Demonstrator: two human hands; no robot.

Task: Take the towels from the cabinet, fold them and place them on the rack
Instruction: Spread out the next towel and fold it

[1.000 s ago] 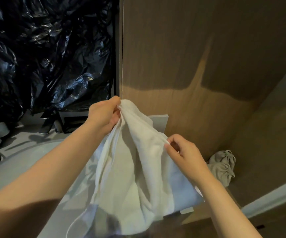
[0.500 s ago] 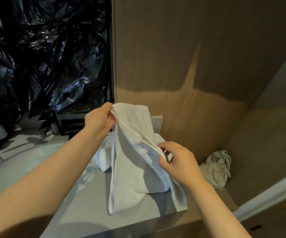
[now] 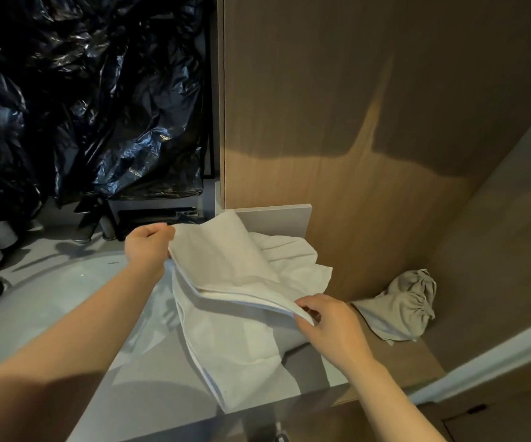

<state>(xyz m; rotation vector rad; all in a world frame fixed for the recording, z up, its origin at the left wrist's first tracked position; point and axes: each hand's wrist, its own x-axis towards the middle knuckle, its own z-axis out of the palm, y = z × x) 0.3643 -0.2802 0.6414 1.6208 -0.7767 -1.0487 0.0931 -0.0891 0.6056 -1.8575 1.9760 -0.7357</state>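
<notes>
A white towel [image 3: 225,269] lies partly folded over the grey counter [image 3: 149,390], its upper half doubled back over the lower half. My left hand [image 3: 147,247] grips the fold's far left corner, just above the counter. My right hand [image 3: 331,323] pinches the stacked edges at the near right corner. The lower part of the towel drapes toward the counter's front edge. More white cloth bunches behind the fold near the wooden panel.
A crumpled beige drawstring bag [image 3: 401,307] lies on the wooden shelf at right. A white basin [image 3: 44,301] sits left of the towel. Black plastic sheeting [image 3: 82,100] hangs at the back left. The brown wooden cabinet wall [image 3: 369,122] rises straight ahead.
The towel hung from both hands held high; both hands have come down and spread apart, and the towel now lies flatter, folded over on the counter.
</notes>
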